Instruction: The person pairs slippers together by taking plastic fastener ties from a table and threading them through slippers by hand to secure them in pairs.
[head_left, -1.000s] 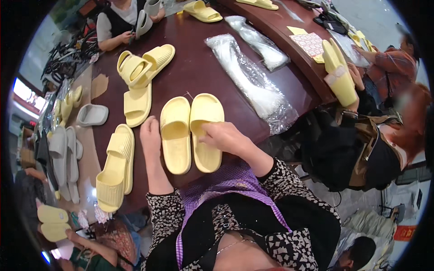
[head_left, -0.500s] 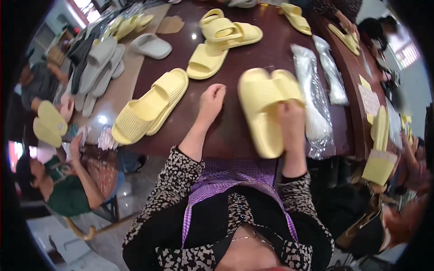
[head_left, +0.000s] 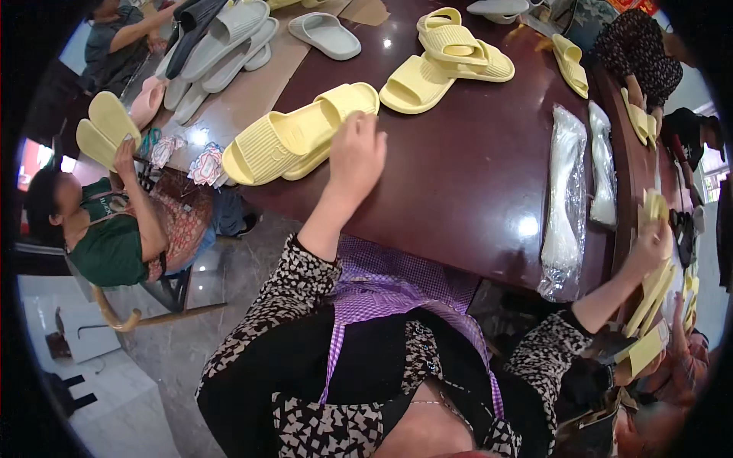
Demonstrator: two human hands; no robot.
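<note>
My left hand (head_left: 357, 156) hovers at the right end of a pair of yellow slides (head_left: 305, 130) on the table, its fingers loosely bent and slightly apart, apparently holding nothing. Out to the far right, my right hand (head_left: 650, 246) is closed on yellow slippers (head_left: 655, 206), which it partly hides. Just below that hand, more yellow slippers (head_left: 649, 301) are stacked close together, so which ones it grips is hard to separate. Farther back on the table lie several yellow slides (head_left: 416, 82), some piled on each other.
Two plastic-wrapped white shoe forms (head_left: 563, 206) lie near the table's right edge. Grey slippers (head_left: 225, 46) are heaped at the back left, with a single grey slide (head_left: 324, 36) beside them. A seated co-worker (head_left: 114, 221) at left holds yellow soles (head_left: 109, 131). Other people work on the right.
My right hand has carried the yellow slippers from over the table to the stack at far right. The view has turned rightward; my left hand is now beside the yellow pair.
</note>
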